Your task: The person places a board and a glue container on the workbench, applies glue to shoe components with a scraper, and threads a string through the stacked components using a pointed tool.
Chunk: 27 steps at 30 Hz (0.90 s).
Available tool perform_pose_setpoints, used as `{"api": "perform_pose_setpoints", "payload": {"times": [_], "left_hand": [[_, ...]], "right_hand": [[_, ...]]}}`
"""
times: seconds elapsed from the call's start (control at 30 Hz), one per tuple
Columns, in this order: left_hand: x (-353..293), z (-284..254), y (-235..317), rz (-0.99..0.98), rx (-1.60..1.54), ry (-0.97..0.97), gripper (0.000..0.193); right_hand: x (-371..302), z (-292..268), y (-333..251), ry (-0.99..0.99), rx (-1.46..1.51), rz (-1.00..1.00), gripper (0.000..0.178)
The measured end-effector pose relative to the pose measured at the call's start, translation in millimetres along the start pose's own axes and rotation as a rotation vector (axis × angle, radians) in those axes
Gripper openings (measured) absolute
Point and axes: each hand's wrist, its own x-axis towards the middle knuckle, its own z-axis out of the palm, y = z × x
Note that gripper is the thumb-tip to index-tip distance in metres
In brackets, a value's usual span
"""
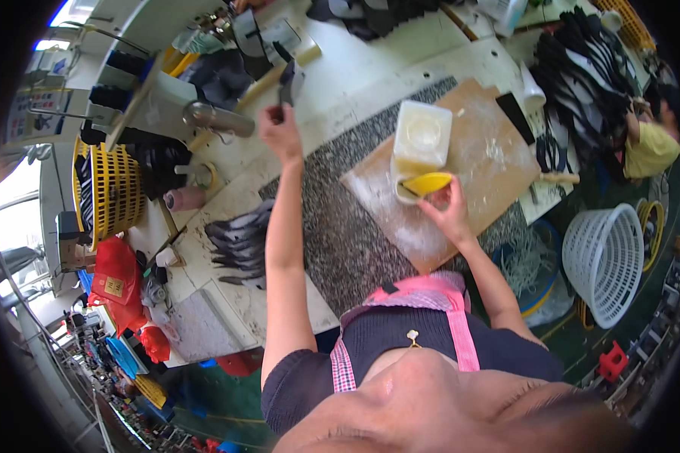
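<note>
My left hand (282,137) is raised at the far side of the worktable, its fingers closed on a curved black-and-grey piece (288,81) that looks like cut sheet material. In my right hand (447,214) is a yellow, leaf-shaped piece (428,183), gripped at its right end. It lies across the mouth of a small pale cup (405,198), next to a translucent white square plastic container (421,134). Both stand on a brown board (480,113) smeared with white residue. Whether the yellow piece touches the cup I cannot tell.
Layered black-and-grey pieces (238,245) lie left of the speckled slab (340,226); a larger pile (585,64) is at far right. A metal cylinder (217,118) stands near my left hand. Baskets, yellow (121,189) and white (603,264), flank the table. A person in yellow (652,147) is at right.
</note>
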Motion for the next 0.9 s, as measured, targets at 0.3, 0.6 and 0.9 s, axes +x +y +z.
{"api": "perform_pose_setpoints", "payload": {"times": [0.3,0.6,0.9], "left_hand": [[-63.5,-171.5,101.5,0.206,0.152,0.128,0.023],[-221.7,-70.7,-44.4,-0.37,0.011,-0.276,0.054],[-251.1,-95.0,-26.8,-0.661,-0.238,-0.437,0.067]], "right_hand": [[0.1,1.2,-28.9,0.093,-0.108,-0.254,0.012],[-19.7,4.7,-20.0,0.032,-0.088,0.012,0.021],[-4.6,107.3,-4.7,-0.129,-0.203,-0.483,0.014]]}}
